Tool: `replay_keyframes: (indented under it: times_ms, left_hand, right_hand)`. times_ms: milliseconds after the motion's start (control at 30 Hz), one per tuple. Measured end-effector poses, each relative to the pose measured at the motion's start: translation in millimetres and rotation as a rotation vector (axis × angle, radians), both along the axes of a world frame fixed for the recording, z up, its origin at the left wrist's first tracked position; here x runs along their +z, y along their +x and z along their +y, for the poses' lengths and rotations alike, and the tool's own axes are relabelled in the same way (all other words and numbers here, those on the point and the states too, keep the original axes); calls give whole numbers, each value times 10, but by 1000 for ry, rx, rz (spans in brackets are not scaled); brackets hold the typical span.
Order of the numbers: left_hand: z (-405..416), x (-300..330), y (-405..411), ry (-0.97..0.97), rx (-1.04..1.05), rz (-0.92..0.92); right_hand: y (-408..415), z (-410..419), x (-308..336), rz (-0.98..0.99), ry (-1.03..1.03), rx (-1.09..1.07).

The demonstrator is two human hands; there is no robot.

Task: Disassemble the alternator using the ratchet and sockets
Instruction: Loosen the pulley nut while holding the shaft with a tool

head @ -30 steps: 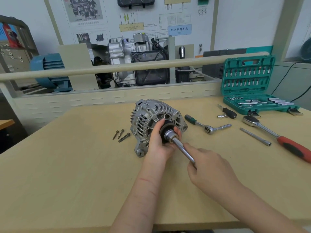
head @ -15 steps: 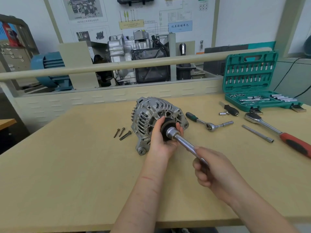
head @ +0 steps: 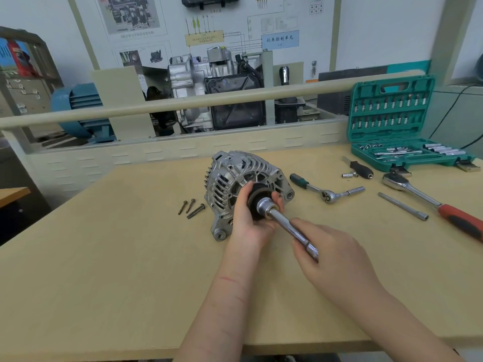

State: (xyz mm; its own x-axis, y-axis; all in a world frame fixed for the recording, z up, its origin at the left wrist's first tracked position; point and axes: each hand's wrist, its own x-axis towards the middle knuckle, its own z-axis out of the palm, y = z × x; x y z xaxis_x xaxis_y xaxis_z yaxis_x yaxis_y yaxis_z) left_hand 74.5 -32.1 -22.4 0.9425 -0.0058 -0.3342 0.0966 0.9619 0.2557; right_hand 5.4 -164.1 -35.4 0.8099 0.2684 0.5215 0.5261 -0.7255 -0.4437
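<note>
Both hands on the alternator, ratchet on the pulley.

My left hand [head: 251, 220] is curled round the black pulley [head: 254, 198] on the near face of the alternator [head: 235, 184], which sits mid-table [head: 104, 270]. My right hand [head: 332, 259] is wrapped round the handle of the ratchet [head: 286, 222], whose socket end sits on the pulley's centre while the handle runs near-right. Three bolts [head: 190, 209] lie just left of the alternator. To the right there's a green-handled ratchet [head: 324, 190], a loose extension bar [head: 403, 206] and a big red-handled ratchet [head: 439, 206]. The open green socket case [head: 397, 131] is at the far right, with a small black driver [head: 362, 169] near it.
</note>
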Motion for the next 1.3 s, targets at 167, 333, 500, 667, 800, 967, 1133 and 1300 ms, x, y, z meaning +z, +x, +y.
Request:
replay_keyframes:
  times_ms: [167, 333, 500, 667, 800, 967, 1133, 1300]
  left_hand:
    - [-17, 1, -11, -8, -2, -16]
    - [-16, -2, 1, 12, 1, -11]
    - [-23, 2, 0, -1, 2, 4]
    - [-17, 11, -4, -18, -11, 10]
    - [-11, -14, 6, -10, -30, -11]
    - [2, -36, 29, 2, -39, -20]
    - [-9, -23, 13, -2, -31, -25]
    - [-23, -17, 0, 12, -14, -14]
  right_hand:
    - [35, 11, 86, 940, 1019, 203]
    - [49, 22, 143, 1158, 1039, 311]
    - [77, 63, 85, 628, 447, 151]
    - [1, 117, -25, 137, -108, -47]
    - [-79, 121, 7, 330, 187, 113]
    - [-74, 131, 63, 914, 1065, 353]
    - [5, 95, 134, 808, 841, 272]
    - [16, 60, 138, 299, 283, 196]
